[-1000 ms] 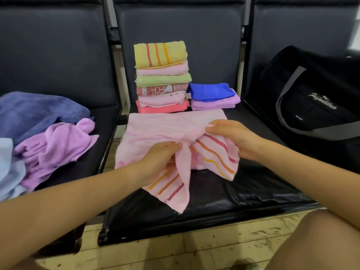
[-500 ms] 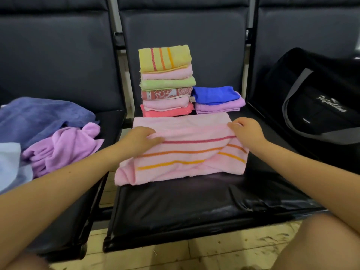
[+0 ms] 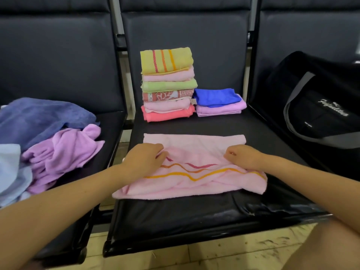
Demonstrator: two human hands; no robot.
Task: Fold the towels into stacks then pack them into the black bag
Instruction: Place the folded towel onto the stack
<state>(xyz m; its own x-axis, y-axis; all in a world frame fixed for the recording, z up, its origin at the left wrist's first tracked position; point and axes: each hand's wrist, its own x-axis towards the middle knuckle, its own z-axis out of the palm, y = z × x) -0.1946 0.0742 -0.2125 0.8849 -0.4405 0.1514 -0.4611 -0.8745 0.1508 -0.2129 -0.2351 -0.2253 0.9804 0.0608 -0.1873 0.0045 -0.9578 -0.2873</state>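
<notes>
The left hand (image 3: 145,159) and the right hand (image 3: 244,157) each pinch a gather of the pink striped towel (image 3: 194,180), fingers curled shut on the cloth; half a second ago the same hands lay flat on it and its stripes ran straight, whereas now the stripes wave and the near layer is rucked up, so I judge the next fold is just starting rather than finished. The towel lies across the front of the middle seat (image 3: 175,215), its far edge flat and clear of the hands; beyond it, well apart, stand the tall folded stack (image 3: 167,84) and, touching its right side, the short stack (image 3: 220,103) of blue on lilac. On the left seat a loose heap of unfolded towels (image 3: 48,141) waits, so much folding remains; the black bag (image 3: 319,98) sits on the right seat, and whether it is open I cannot tell; nothing blocks the way to either stack.
</notes>
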